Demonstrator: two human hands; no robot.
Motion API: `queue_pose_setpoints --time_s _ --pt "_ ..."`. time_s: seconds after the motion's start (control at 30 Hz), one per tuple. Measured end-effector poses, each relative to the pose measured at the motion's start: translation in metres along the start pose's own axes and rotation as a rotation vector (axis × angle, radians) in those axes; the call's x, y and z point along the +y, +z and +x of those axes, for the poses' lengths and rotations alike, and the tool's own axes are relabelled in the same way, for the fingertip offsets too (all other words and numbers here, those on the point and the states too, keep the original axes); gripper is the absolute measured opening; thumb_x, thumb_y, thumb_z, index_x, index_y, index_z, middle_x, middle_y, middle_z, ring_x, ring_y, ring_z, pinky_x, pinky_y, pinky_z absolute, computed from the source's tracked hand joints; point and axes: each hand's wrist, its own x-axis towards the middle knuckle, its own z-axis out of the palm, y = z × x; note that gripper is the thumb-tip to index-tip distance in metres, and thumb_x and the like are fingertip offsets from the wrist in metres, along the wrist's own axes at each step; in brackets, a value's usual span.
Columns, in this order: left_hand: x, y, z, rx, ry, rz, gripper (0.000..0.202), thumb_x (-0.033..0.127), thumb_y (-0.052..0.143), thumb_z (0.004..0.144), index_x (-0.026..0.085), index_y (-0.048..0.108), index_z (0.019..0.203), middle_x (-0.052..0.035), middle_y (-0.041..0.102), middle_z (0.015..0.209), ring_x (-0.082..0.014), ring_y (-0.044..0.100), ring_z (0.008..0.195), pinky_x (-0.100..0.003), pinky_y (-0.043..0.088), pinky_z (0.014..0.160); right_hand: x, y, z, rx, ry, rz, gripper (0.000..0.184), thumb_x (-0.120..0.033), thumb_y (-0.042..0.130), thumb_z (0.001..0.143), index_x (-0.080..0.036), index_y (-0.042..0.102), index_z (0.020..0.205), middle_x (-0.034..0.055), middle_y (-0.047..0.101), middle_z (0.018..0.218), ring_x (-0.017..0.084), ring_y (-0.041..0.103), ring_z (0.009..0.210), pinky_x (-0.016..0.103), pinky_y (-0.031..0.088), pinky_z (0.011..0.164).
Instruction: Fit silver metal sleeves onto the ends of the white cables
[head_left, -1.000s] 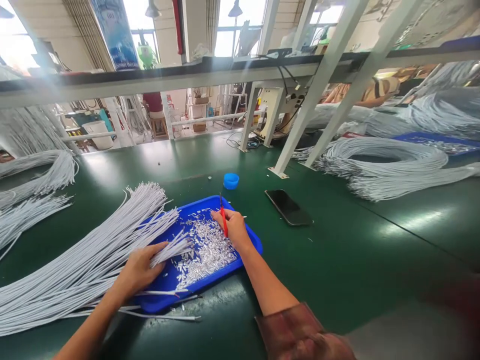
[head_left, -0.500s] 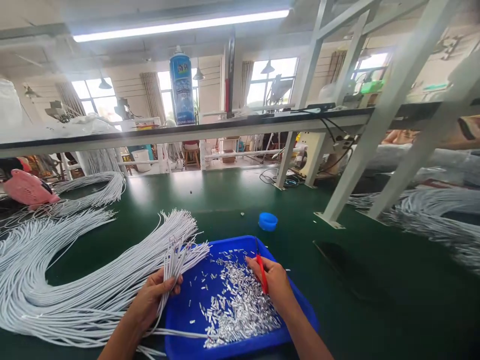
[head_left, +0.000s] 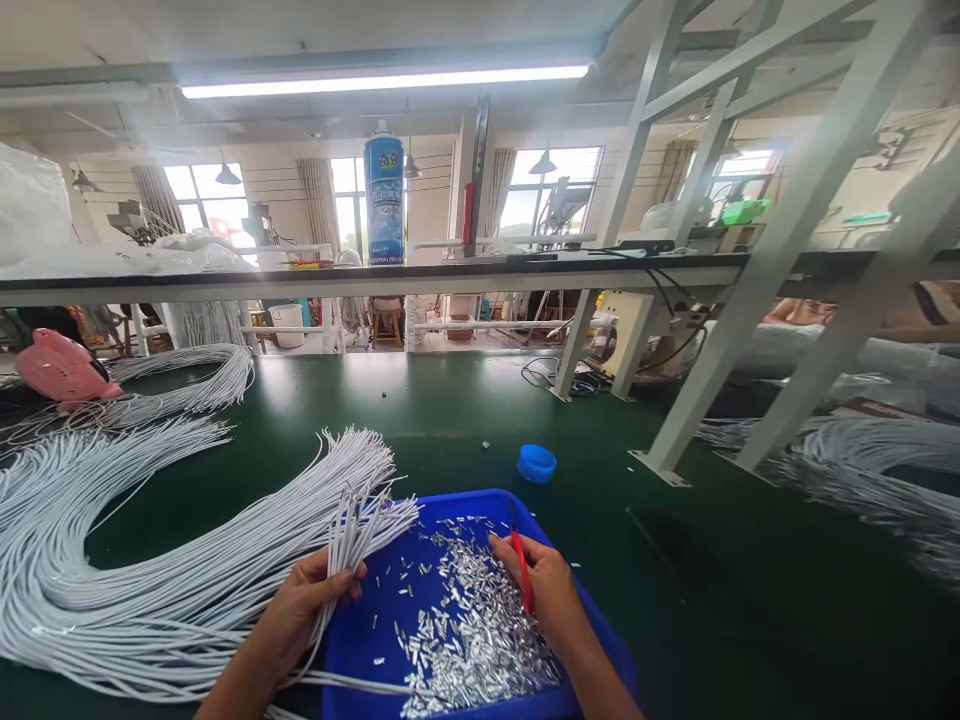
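Up swung the white wires (head_left: 345, 540), the left hand (head_left: 304, 605) pinching them by the blue tray's (head_left: 356, 640) left side, while the right hand (head_left: 551, 590) gripped a red-handled tool (head_left: 523, 572) and plenty of metal pieces (head_left: 487, 640) apparently remained, finished count unclear.

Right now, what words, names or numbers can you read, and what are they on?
"9001 ISO": low on the blue can; the letters around it are unclear.
Bigger characters higher on the can: too blurred to read.
Tiny marks on the plastic at left on the shelf: too small to read.
No other readable text.
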Motion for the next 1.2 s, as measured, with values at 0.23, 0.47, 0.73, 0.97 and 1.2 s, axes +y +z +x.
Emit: queue_pose_setpoints --time_s 0.23,0.47,0.73,0.97,1.2 --pt "-0.003 -0.001 0.002 -0.024 0.006 0.003 0.015 0.024 0.071 0.07 0.013 0.072 0.079 -0.0036 0.062 0.068 -0.0121 0.05 0.065 -0.021 0.038 0.064 0.001 0.001 0.001 0.006 -0.012 0.005 0.035 -0.048 0.055 0.072 -0.018 0.052 0.054 -0.0036 0.041 0.049 0.012 0.035 0.047 0.023 0.027 0.045" --pt "0.002 0.004 0.0 0.007 0.014 0.021 0.018 0.027 0.075 0.063 0.014 0.073 0.075 -0.0033 0.063 0.068 -0.0125 0.049 0.063 -0.022 0.037 0.063 0.006 0.003 0.003 -0.005 0.007 -0.006 0.037 -0.052 0.054 0.071 -0.018 0.054 0.056 -0.0032 0.043 0.048 0.012 0.038 0.046 0.023 0.03 0.044" --pt "0.003 0.01 -0.001 0.042 0.032 0.042 0.02 0.028 0.077 0.057 0.014 0.073 0.071 -0.0025 0.061 0.061 -0.014 0.049 0.06 -0.025 0.036 0.062 -0.003 0.0 0.001 0.014 -0.019 0.0 0.046 -0.063 0.055 0.063 -0.019 0.054 0.051 0.0016 0.056 0.049 0.019 0.053 0.051 0.025 0.038 0.046" --pt "-0.001 0.012 -0.001 0.043 0.053 0.099 0.019 0.028 0.076 0.06 0.014 0.073 0.073 -0.002 0.061 0.064 -0.0144 0.05 0.063 -0.025 0.037 0.064 0.001 0.0 0.003 -0.013 -0.02 0.002 0.043 -0.061 0.057 0.064 -0.019 0.056 0.053 0.0017 0.057 0.051 0.02 0.054 0.053 0.025 0.038 0.047" --pt "0.013 0.022 -0.021 -0.057 0.129 0.43 0.021 0.034 0.066 0.071 0.016 0.072 0.081 -0.0037 0.063 0.072 -0.0189 0.054 0.07 -0.028 0.043 0.067 -0.007 -0.003 -0.004 0.044 -0.028 -0.024 0.04 -0.055 0.054 0.07 -0.018 0.056 0.055 -0.0015 0.046 0.046 0.014 0.043 0.047 0.024 0.032 0.045"
